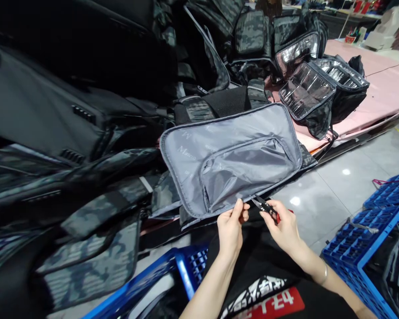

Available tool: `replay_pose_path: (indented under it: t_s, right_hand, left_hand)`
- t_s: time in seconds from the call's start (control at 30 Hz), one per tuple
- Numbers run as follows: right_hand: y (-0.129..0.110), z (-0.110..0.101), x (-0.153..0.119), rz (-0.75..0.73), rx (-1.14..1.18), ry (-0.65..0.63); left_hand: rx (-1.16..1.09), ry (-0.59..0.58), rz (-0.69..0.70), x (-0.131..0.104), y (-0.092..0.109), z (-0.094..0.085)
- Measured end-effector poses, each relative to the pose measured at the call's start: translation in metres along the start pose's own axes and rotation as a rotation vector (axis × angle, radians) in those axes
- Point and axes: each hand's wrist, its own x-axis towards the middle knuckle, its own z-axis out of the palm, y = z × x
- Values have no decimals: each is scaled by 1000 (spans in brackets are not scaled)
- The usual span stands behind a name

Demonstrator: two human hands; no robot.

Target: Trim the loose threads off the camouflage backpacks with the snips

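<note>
A bag (189,150) lies with its grey lined panel facing up, a sewn pocket bulging on the lining. My left hand (232,221) pinches the near edge of this panel between thumb and fingers. In my right hand (282,223) is a pair of thread snips (265,207), black with a bit of red at the handle. The blades point left at the panel's near edge, close to my left fingertips. Whether the blades touch a thread is too small to tell.
Camouflage bags (93,252) pile up at the left and behind. Silver-lined bags (309,91) stand on the pink table (382,88). Blue crates (349,239) are on the floor at the right, and another blue crate (182,266) is below, near my left forearm.
</note>
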Motion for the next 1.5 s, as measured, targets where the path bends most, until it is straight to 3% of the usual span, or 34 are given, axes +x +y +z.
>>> replay_pose_path:
  t_s: [0.3, 0.53, 0.87, 1.03, 1.17, 1.37, 1.5]
  right_hand:
    - [-1, 4, 3, -81, -53, -11]
    - [3, 11, 1, -34, -71, 54]
    - [27, 32, -6, 72, 144, 231]
    - [30, 32, -2, 110, 242, 248]
    - [28, 29, -1, 49, 147, 252]
    - [30, 28, -1, -157, -79, 330]
    - [33, 28, 1, -260, -107, 330]
  left_hand:
    - [-7, -5, 11, -1, -1, 0]
    - [-18, -10, 4, -2, 1, 0]
    - [-144, -53, -80, -3, 8, 2]
    - [-191, -82, -102, -2, 8, 1]
    - [-194, -77, -115, -2, 9, 2]
    - [-205, -79, -133, -3, 10, 2]
    - [-207, -88, -133, -2, 9, 1]
